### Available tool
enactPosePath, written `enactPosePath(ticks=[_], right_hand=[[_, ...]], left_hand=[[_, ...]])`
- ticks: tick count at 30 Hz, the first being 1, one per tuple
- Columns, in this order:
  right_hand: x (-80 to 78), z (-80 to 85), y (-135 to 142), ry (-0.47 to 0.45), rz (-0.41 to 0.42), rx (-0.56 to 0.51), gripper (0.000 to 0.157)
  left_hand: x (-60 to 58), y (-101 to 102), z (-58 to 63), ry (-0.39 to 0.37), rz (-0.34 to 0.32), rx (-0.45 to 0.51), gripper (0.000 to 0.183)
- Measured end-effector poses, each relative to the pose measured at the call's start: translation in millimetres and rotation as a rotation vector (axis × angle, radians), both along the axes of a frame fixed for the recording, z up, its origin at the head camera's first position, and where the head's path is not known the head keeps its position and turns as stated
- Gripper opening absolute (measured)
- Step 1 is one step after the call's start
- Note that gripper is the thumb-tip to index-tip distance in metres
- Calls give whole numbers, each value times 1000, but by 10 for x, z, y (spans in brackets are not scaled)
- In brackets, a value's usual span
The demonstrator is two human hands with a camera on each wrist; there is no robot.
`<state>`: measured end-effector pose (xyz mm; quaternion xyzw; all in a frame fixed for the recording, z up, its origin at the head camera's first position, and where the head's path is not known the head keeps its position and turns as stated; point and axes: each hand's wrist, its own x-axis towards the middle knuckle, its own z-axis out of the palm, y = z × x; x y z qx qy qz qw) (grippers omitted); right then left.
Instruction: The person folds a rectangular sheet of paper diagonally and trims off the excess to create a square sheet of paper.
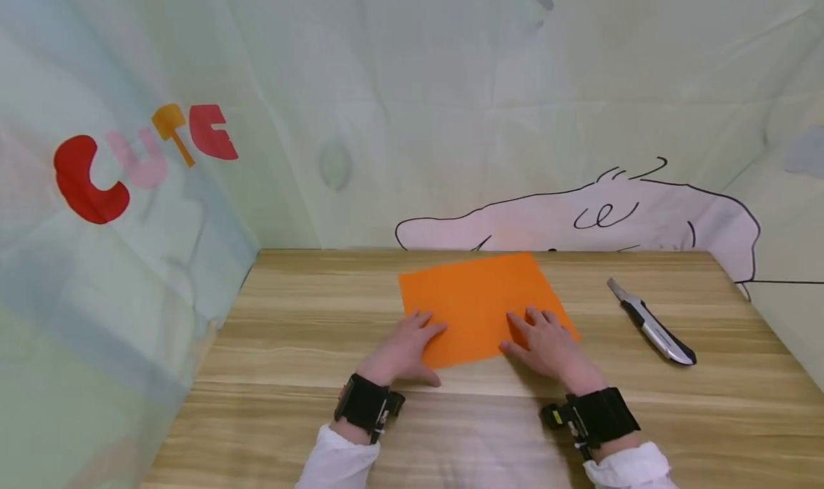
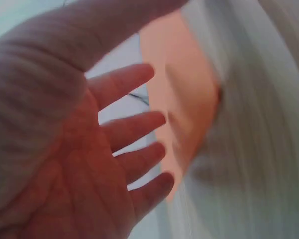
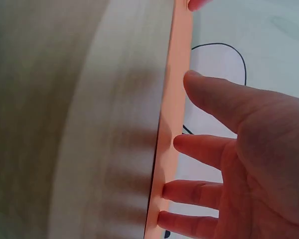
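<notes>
We list first one thin four-sided orange sheet [image 1: 483,299], of a material we cannot tell, lying on the middle to far part of the light-brown wood-grained counter [image 1: 290,332], slightly askew, its far edge close to the counter's far edge.

Left hand [image 1: 407,347], bare: at the sheet's near-left corner, fingers spread and reaching over the orange surface, thumb held wide on the near side, beyond the sheet's near edge. Whether its fingertips press or merely hover, we cannot tell.

Right hand [image 1: 543,340], bare: over the near-right part of the sheet, fingers spread apart, thumb pointing left at the near edge. We find nothing pinched in either of the hands.

One black-and-silver utility knife [image 1: 653,329]: on the counter, right of the sheet and well apart from the right hand, laid at a slant, narrow grey tip toward the far left, rounded handle end toward the near right.

Two black wrist straps with small cameras [image 1: 365,405], one per wrist; we note white sleeves [image 1: 340,459] nearer still.

Backing: a pale green printed cloth [image 1: 418,81], with the multicoloured word CUTE [image 1: 169,121] at left and a pinkish black-outlined cartoon figure [image 1: 515,221] along the far side.
</notes>
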<state>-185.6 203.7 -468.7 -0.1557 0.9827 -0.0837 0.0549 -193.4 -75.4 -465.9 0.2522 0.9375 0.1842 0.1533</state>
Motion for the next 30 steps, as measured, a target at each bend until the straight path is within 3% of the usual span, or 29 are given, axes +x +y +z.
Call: enactPosePath(ticks=[6, 12, 17, 22, 24, 27, 30], right_hand=[[-9, -4, 40, 12, 6, -24, 67], [5, 19, 17, -23, 39, -60, 70], [29, 25, -154, -50, 162, -95, 74], [70, 0, -310, -47, 195, -79, 78], [76, -13, -333, -5, 206, -79, 71], [55, -49, -339, 101, 252, -129, 46], [4, -79, -296, 202, 313, -220, 20]], left_hand=[[-90, -127, -72, 18, 40, -31, 102], [-93, -131, -81, 23, 47, -33, 102], [-49, -97, -42, 30, 61, -49, 92], [-4, -18, -20, 136, 80, -80, 69], [14, 20, -16, 219, 78, -77, 58], [30, 60, 2, 292, 68, -38, 44], [21, 59, 22, 256, 38, 34, 42]])
